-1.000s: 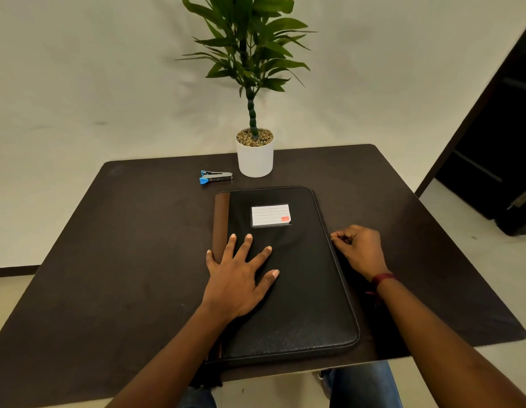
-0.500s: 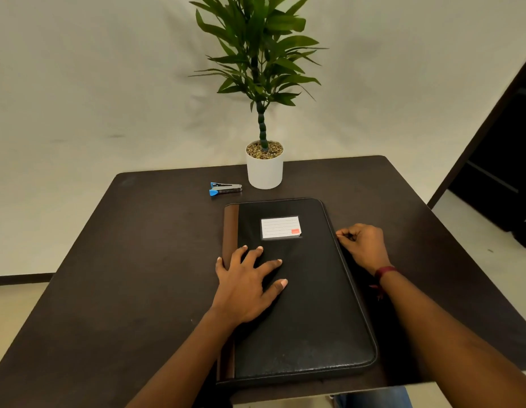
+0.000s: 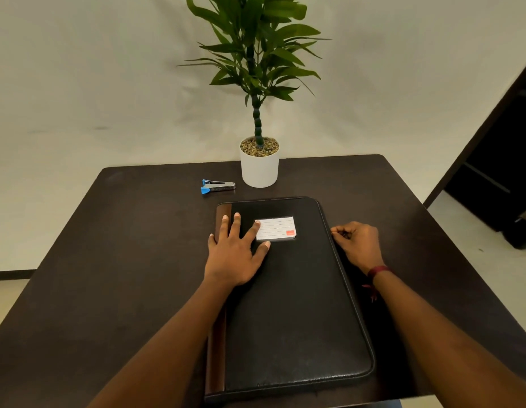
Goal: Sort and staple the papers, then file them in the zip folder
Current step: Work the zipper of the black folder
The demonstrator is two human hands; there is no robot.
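A black zip folder point(image 3: 297, 304) with a brown spine and a white label card lies closed on the dark table point(image 3: 108, 260). My left hand point(image 3: 236, 254) presses flat on its upper left part, fingers spread, index tip touching the card. My right hand point(image 3: 357, 244) sits at the folder's right edge with fingers curled, pinching something small there that looks like the zip pull. A small stapler point(image 3: 217, 187) with blue ends lies beyond the folder, to the left of the plant pot. No loose papers are in view.
A white pot point(image 3: 259, 169) with a tall green plant stands at the table's far middle, just behind the folder. A dark doorway and furniture are on the right past the table's edge.
Both hands have slid farther up the folder: the left now reaches the label card, and the right has moved along the right edge away from me. The camera view has shifted.
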